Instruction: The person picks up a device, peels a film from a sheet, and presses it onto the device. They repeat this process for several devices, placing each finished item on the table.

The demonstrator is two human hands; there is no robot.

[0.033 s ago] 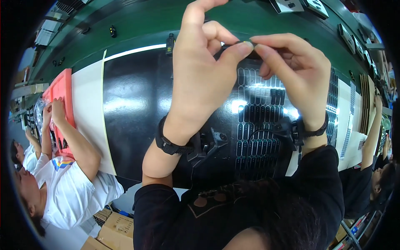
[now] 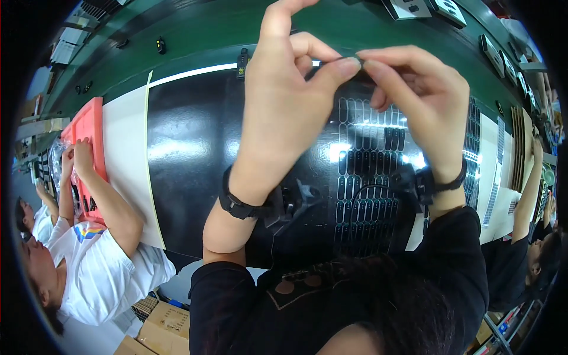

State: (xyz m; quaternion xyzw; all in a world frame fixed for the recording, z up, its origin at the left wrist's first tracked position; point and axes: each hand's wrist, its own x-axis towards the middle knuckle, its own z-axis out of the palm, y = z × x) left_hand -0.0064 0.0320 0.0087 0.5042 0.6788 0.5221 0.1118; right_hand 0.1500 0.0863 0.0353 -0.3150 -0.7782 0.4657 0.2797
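Observation:
My left hand point(image 2: 287, 106) is raised over the far edge of the black mat, thumb and forefinger pinched on a small black band-like device that is mostly hidden. Against its fingertips, my right hand point(image 2: 423, 97) pinches thumb and forefinger together; what lies between them is too small to make out. Below the right hand lies a clear sheet of oval film stickers point(image 2: 370, 160) in rows, on the black mat point(image 2: 195, 177). Just left of my left hand stands a black smart band point(image 2: 242, 64) with a lit display.
A green conveyor belt point(image 2: 201, 50) runs along the far side, carrying another smart band point(image 2: 160, 45) and white trays point(image 2: 408, 8). A red bin point(image 2: 94, 127) stands at left beside a co-worker in white point(image 2: 112, 260). Another person sits at right. Cardboard boxes point(image 2: 165, 325) are below.
Both hands have shifted very slightly, and the dark device between my fingertips shows less than before. The pinches remain closed.

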